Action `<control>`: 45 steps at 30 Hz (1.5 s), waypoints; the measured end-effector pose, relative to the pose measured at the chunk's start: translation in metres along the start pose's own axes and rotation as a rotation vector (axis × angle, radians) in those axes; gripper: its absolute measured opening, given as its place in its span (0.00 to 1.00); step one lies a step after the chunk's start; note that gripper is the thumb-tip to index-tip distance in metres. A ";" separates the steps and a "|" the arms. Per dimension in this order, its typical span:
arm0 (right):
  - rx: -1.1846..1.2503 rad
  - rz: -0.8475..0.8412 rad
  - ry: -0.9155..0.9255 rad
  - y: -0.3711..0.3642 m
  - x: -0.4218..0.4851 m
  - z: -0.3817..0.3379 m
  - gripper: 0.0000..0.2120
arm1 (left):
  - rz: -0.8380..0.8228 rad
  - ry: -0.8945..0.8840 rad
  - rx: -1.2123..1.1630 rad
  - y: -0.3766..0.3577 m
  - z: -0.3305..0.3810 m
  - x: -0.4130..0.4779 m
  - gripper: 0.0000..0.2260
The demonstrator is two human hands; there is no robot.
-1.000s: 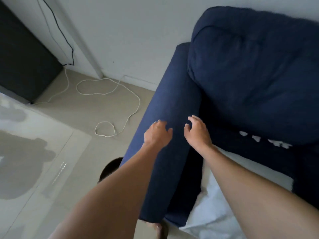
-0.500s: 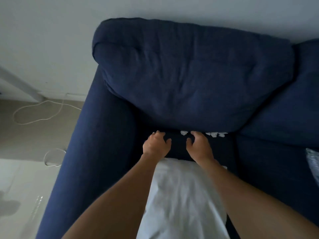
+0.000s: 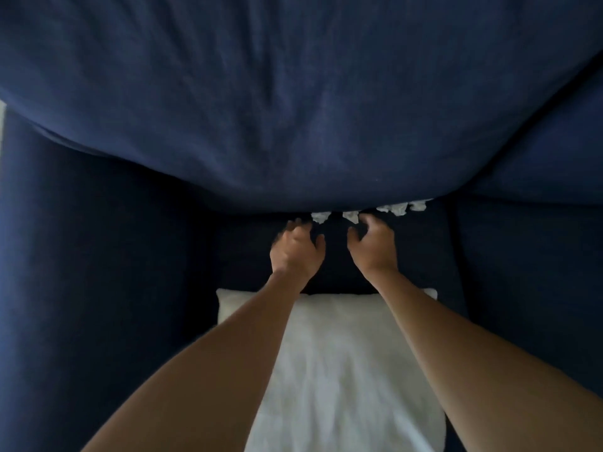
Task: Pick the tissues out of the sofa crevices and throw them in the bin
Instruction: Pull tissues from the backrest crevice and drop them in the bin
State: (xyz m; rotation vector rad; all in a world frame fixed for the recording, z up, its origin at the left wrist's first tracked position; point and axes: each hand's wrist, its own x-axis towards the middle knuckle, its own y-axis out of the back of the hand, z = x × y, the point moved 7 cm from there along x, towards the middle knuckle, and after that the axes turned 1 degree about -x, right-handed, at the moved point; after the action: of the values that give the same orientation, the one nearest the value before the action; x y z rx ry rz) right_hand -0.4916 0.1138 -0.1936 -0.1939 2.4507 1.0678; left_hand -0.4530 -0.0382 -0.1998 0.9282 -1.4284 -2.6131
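Several crumpled white tissues poke out of the crevice under the navy back cushion (image 3: 293,109): one (image 3: 319,217) at the left, one (image 3: 350,216) in the middle, and more (image 3: 396,208) further right. My left hand (image 3: 295,251) hovers over the dark seat just below the leftmost tissue, fingers spread and curled, holding nothing. My right hand (image 3: 372,246) is beside it, fingertips almost touching the middle tissue, fingers apart and empty. The bin is out of view.
A white pillow (image 3: 342,370) lies on the seat under my forearms. The sofa's armrest (image 3: 65,256) rises at the left, and a second seat cushion (image 3: 528,272) lies at the right.
The view has closed in on the sofa back; floor and wall are gone from view. Both hands have moved forward to the crevice and their fingers have spread near the tissues.
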 end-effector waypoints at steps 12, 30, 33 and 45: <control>-0.095 0.132 -0.028 -0.023 0.052 0.027 0.11 | 0.219 0.021 -0.011 -0.041 -0.004 0.044 0.15; -0.101 0.163 -0.052 -0.017 0.031 0.017 0.08 | 0.291 0.098 -0.167 -0.013 0.004 0.022 0.09; -0.088 0.163 -0.052 -0.009 0.015 0.017 0.09 | 0.284 0.101 -0.174 -0.005 0.011 0.007 0.08; -0.210 0.060 0.294 0.045 -0.079 -0.067 0.08 | 0.298 0.136 -0.122 0.090 0.011 -0.087 0.10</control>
State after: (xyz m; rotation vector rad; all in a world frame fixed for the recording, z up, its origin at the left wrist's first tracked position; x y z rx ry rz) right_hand -0.4593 0.0921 -0.0879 -0.3696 2.6098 1.4122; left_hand -0.4099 -0.0561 -0.0833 0.7928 -1.2506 -2.3430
